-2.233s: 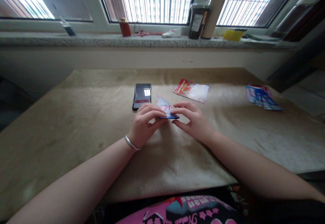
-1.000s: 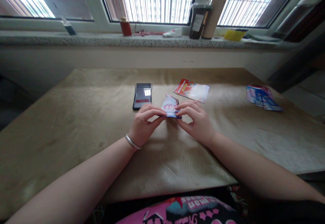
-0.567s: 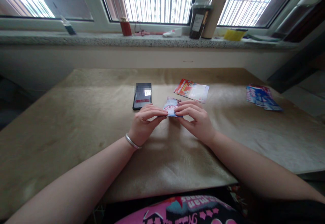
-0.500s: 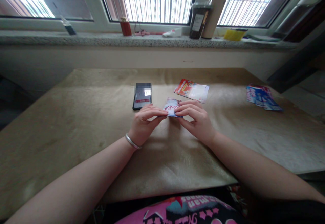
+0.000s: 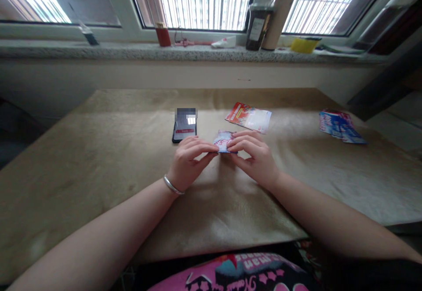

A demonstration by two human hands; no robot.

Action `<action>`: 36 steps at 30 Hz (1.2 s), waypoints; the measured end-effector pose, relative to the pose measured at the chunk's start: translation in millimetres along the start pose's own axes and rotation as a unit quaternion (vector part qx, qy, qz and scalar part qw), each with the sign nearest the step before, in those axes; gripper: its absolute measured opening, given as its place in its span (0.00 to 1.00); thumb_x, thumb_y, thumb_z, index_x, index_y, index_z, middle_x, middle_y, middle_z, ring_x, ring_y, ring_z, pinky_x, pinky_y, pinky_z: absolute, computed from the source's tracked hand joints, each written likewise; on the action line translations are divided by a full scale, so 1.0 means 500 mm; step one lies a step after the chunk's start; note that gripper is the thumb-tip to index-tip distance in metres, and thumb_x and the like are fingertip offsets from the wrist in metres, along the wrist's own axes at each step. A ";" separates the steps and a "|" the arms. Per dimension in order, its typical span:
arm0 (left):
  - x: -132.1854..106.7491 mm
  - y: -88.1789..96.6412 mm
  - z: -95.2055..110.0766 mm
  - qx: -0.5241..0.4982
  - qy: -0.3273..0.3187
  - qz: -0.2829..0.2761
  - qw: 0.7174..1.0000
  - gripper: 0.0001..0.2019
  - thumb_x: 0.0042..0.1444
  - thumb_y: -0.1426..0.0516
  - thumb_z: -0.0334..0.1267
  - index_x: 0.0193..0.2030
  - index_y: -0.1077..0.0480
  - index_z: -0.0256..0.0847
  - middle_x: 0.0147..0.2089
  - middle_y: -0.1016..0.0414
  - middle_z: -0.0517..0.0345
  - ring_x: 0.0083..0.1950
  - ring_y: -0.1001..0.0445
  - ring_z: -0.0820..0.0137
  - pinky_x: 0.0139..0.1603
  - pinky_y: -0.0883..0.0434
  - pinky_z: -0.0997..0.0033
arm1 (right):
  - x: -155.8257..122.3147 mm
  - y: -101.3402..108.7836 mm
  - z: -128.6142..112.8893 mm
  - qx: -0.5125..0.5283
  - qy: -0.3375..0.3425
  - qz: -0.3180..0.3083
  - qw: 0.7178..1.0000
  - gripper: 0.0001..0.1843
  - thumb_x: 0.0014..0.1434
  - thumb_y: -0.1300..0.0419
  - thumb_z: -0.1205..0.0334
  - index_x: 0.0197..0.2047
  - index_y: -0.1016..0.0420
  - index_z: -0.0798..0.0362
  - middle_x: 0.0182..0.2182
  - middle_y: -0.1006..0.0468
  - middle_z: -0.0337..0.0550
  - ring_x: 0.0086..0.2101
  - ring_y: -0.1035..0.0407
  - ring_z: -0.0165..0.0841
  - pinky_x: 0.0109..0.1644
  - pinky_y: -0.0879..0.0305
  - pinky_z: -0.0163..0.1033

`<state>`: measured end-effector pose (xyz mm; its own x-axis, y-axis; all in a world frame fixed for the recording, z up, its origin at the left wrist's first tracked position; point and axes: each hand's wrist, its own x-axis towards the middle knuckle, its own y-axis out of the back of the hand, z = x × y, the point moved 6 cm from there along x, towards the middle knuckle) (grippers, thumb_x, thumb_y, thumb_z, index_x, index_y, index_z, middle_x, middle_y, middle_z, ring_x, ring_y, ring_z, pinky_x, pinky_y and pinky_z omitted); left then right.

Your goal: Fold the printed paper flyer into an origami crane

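Observation:
A small blue and white packet with red print (image 5: 223, 140) is pinched from both sides just above the tan table (image 5: 99, 159). My left hand (image 5: 189, 161), with a silver bangle on the wrist, grips its left edge with curled fingers. My right hand (image 5: 255, 157) grips its right edge, fingers bent over the top. Most of the packet is hidden behind the fingertips. A black phone (image 5: 184, 128) with a lit screen lies just beyond my left hand.
A red and white packet (image 5: 249, 117) lies flat behind my right hand. A pile of blue packets (image 5: 339, 126) sits at the table's right. The stone window sill (image 5: 132, 52) holds a red cup, a dark jar, a cardboard tube and a yellow item.
The packet has been folded or pressed smaller between the hands, and it shows less above the fingers than before. Both hands stayed in place with fingertips closer together.

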<state>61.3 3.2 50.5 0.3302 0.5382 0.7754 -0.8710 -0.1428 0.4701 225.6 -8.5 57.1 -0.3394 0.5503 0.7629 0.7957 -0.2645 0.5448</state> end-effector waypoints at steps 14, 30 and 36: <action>-0.010 0.002 -0.017 -0.043 0.065 0.018 0.997 0.03 0.55 0.39 0.36 0.37 0.24 0.43 0.35 0.20 0.57 0.36 0.23 0.69 0.46 0.29 0.63 | -0.003 0.010 0.009 0.022 -0.015 0.020 0.999 0.05 0.55 0.40 0.67 0.34 0.27 0.47 0.33 0.19 0.38 0.42 0.29 0.36 0.48 0.31 0.46; -0.009 0.001 -0.016 -0.050 0.065 0.008 0.997 0.04 0.56 0.40 0.36 0.37 0.24 0.42 0.35 0.20 0.54 0.37 0.24 0.68 0.43 0.28 0.64 | 0.000 0.011 0.009 0.059 -0.038 0.017 0.997 0.04 0.54 0.41 0.67 0.30 0.30 0.48 0.30 0.21 0.38 0.40 0.29 0.36 0.47 0.32 0.46; -0.010 0.001 -0.012 -0.041 0.056 0.010 0.998 0.03 0.56 0.40 0.35 0.36 0.25 0.42 0.35 0.21 0.56 0.37 0.24 0.69 0.44 0.28 0.64 | -0.001 0.008 0.011 0.054 -0.054 0.014 0.997 0.05 0.55 0.42 0.68 0.31 0.30 0.48 0.30 0.22 0.39 0.41 0.30 0.36 0.48 0.33 0.46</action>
<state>57.1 5.4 44.5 0.2745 0.6262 0.7297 -0.9050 -0.0882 0.4162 231.7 -5.6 57.0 -0.2643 0.6279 0.7321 0.8556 -0.1977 0.4784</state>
